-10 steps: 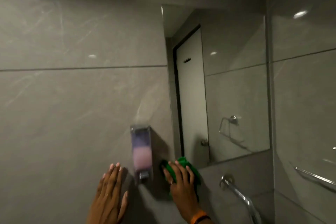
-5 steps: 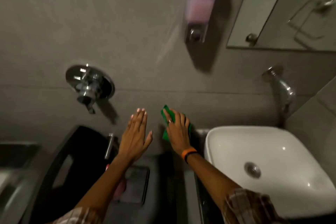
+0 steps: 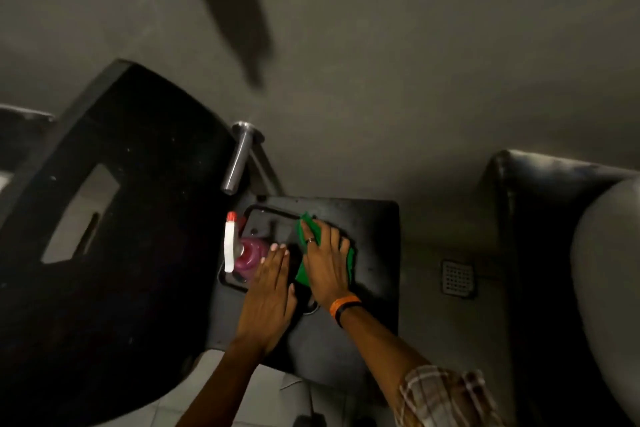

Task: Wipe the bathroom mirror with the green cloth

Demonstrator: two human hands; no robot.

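The green cloth (image 3: 350,262) lies under my right hand (image 3: 325,263), which presses flat on it over a dark square bin lid (image 3: 374,229). My left hand (image 3: 272,291) is stretched out just left of it, fingers together, fingertips touching a pink spray bottle (image 3: 247,255) with a white and red trigger head (image 3: 229,243). The bottle stands in a recessed tray on the same lid. The mirror is out of view; the camera looks steeply down.
A black toilet seat lid (image 3: 121,218) fills the left. A metal rod (image 3: 239,159) sticks out of the grey wall. A floor drain grate (image 3: 458,278) sits right of the bin, and the white basin edge (image 3: 602,270) is at far right.
The view has swung down from the mirror and wall to the floor area. Both hands dropped from the wall to the bin lid, the cloth staying under my right hand.
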